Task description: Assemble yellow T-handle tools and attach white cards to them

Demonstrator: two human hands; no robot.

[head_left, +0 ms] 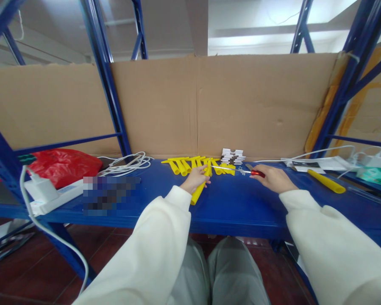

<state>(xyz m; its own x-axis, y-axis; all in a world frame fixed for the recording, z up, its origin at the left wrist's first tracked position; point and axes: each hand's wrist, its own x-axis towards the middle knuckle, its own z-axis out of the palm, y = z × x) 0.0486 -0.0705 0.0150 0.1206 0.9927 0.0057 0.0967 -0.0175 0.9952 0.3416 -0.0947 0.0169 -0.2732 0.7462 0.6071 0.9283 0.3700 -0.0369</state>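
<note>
My left hand (196,178) is wrapped round a yellow plastic tube-like handle (196,195), which tilts with its wide end toward me. In my right hand (272,178) is a screwdriver (257,173) with a red handle. Its long metal shaft points left, and the tip reaches the upper part of the yellow piece beside my left fingers; whether it sits in a screw is too small to tell. Behind my hands lie several similar yellow pieces (179,165) in a row. A stack of small white parts (232,156) stands behind them.
A blue shelf (241,207) carries everything. At left are a red plastic bag (68,165), coiled white cable (133,163) and a power strip (63,198). Another yellow tube (326,181) lies at right, near a green-and-white packet (376,175). Cardboard (241,101) walls the back between blue posts.
</note>
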